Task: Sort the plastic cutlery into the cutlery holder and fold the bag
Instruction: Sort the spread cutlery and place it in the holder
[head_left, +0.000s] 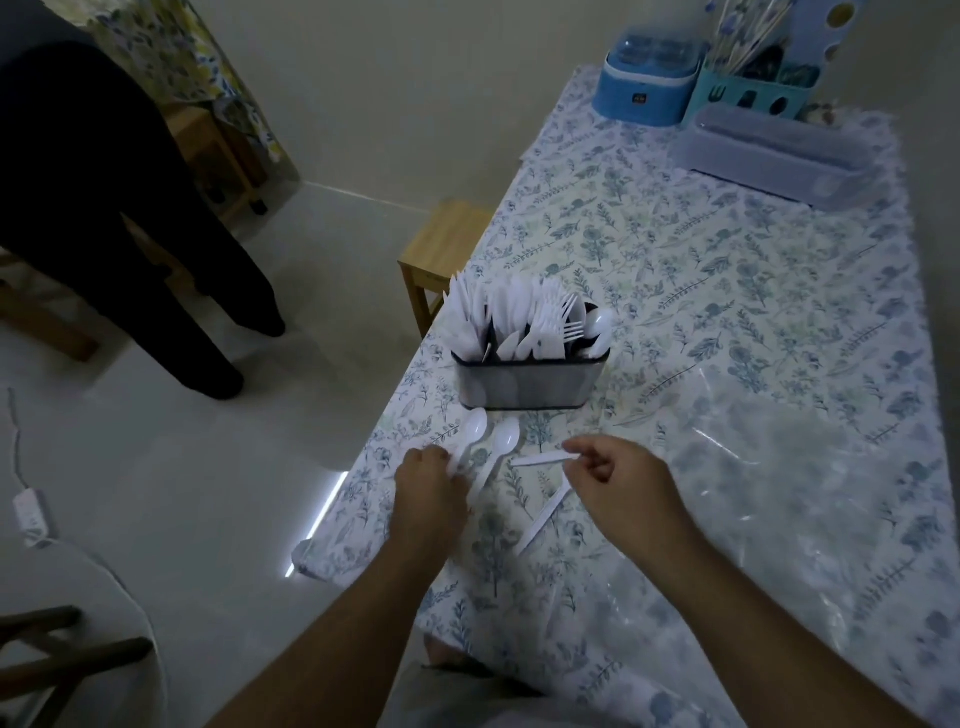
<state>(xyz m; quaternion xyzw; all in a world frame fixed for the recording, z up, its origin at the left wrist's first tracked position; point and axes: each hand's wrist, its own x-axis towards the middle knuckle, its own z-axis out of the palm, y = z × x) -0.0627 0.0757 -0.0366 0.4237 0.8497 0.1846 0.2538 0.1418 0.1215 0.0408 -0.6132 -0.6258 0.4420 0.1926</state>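
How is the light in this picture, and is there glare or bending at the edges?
Head view: dim and bluish overall; the white cutlery in the holder stands out; glare streaks lie on the clear bag and along the table edge; wide-angle bending curves the outer parts.

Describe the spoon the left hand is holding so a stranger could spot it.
On the floral table, find the dark cutlery holder. Before it lie two white spoons; the left hand grips the handle of the leftmost spoon, nearest the table's edge.
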